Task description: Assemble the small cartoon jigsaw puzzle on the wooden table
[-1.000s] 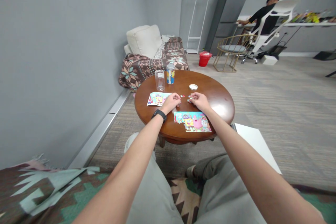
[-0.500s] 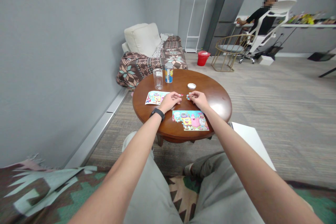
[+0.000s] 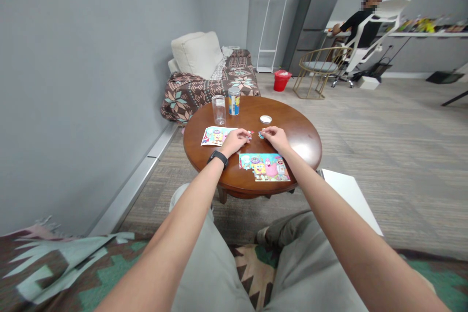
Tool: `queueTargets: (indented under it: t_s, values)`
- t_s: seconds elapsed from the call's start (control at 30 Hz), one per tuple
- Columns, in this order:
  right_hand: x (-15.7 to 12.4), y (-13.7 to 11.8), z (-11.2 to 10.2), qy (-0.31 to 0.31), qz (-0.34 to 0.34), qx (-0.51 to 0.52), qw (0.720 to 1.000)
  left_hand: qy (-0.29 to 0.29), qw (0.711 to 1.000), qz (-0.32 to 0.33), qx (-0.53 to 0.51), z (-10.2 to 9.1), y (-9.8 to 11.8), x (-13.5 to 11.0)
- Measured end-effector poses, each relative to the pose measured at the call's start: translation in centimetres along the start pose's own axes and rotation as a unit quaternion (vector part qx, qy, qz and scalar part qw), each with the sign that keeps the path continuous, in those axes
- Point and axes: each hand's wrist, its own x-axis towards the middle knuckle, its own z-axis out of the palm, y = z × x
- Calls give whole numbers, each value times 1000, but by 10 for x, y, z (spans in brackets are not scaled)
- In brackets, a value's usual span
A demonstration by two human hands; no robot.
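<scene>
A round wooden table [image 3: 307, 142] stands in front of my knees. On its near side lies a partly built cartoon jigsaw [image 3: 264, 166]. A printed picture card [image 3: 214, 136] lies at the left. My left hand [image 3: 236, 139], with a black wristband, rests curled on the table beside the card, its fingertips at small loose pieces [image 3: 250, 133]. My right hand [image 3: 276, 137] pinches a small puzzle piece [image 3: 261, 134] just right of them. The two hands are almost touching.
A clear glass [image 3: 219, 109], a blue and yellow can [image 3: 234, 101] and a white lid [image 3: 265, 119] stand at the table's far side. A sofa with patterned blanket [image 3: 208, 80] is behind. A white board [image 3: 351, 197] leans at the right. Another person sits at a far desk [image 3: 360, 27].
Both hands stay over the loose pieces; the right hand's fingers have shifted slightly around a piece. The view has drifted a little, so everything sits slightly lower left.
</scene>
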Motion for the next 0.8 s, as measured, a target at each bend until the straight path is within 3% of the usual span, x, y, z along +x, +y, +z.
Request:
queueTargets:
  t_s: [0.37,0.8]
  values:
    - [-6,-18,2,-39,74,87,993,12,1000,0,26,-1,0,0]
    - [-2,-7,2,-30,62,63,996,10,1000,-15,-15,0,4,-4]
